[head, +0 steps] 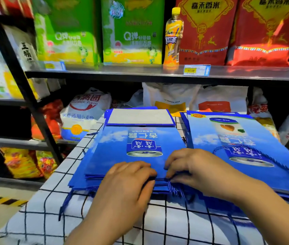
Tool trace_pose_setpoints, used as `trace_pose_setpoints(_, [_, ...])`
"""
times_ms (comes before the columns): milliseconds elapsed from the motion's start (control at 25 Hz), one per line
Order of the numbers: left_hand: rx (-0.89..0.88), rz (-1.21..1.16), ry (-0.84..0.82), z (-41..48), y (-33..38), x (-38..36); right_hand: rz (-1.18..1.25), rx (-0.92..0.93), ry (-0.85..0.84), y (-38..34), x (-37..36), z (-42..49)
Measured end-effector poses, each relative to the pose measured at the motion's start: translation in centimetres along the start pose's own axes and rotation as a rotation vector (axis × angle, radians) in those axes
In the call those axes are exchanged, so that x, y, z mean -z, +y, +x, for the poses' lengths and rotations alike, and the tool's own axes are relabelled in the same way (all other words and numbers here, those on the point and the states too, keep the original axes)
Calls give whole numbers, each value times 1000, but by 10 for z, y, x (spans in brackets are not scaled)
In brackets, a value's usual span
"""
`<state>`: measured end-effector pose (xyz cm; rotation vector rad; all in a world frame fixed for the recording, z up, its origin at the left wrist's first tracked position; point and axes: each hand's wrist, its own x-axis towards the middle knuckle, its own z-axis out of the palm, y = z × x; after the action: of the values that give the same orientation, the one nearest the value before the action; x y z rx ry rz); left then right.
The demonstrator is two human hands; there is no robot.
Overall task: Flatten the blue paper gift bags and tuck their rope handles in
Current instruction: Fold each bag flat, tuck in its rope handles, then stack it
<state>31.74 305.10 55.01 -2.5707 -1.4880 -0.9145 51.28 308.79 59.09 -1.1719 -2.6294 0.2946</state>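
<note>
The left hand [129,179] is curling its fingers over the near mouth edge of the flat, glossy blue paper gift bag [119,152], which is topping a stack on the grid-patterned white table [104,218]. Likely light, stiff and slippery, it is best held at that edge. The right hand [189,167] is pinching its limp twisted blue rope handle [174,189]. The bag is showing a printed can among clouds.

We see the blue gift bag [115,156] as smooth coated paper with a soft sheen; its base panel [140,116] looks matt grey card; the rope handle [174,189] is twisted, shiny cord; the checked cloth [104,218] beneath is matt fabric; the shelf [122,72] is dark glossy metal; the bottle [172,38] is clear plastic.
</note>
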Motion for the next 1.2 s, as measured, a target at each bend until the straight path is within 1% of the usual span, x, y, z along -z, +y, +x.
trace_pose_setpoints(80, [18, -39, 50, 2, 6, -4, -14, 21, 25, -1, 1, 0])
trace_pose_setpoints(160, [42, -44, 78, 3, 12, -9, -96, 8, 30, -3, 0, -1])
trace_pose_setpoints(240, [80, -45, 98, 4, 17, -11, -127, 16, 98, -4, 0, -4])
trace_pose_setpoints(360, [140, -65, 144, 8, 22, -12, 6, -12, 220, -2, 3, -6])
trace_pose_setpoints(480, [148, -13, 150, 14, 32, -21, 84, -51, 317, 2, 1, -6])
trace_pose_setpoints(640, [184, 48, 183, 19, 42, -30, 143, -63, 366, -1, -4, -9])
trace_pose_setpoints(720, [167, 71, 206, 19, 46, -31, 178, -83, 367, 0, -2, -9])
trace_pose_setpoints(840, [161, 15, 202, 18, 48, -31, 209, -109, 374, 0, -1, -9])
trace_pose_setpoints(920, [238, -154, 169, 21, 47, -24, 225, -144, 401, 0, -1, -14])
trace_pose_setpoints(960, [316, -286, 165, 25, 47, -18, 214, -161, 428, -1, -1, -19])
trace_pose_setpoints(1040, [475, -586, 97, 36, 47, -4, 234, -189, 457, -5, 3, -29])
trace_pose_setpoints(1080, [540, -721, 79, 42, 47, 4, 263, -201, 427, -8, 4, -32])
trace_pose_setpoints(1120, [605, -857, 60, 48, 45, 11, 273, -211, 362, -12, 4, -34])
trace_pose_setpoints(1200, [716, -1092, 25, 58, 42, 22, 169, -244, 227, -22, 3, -34])
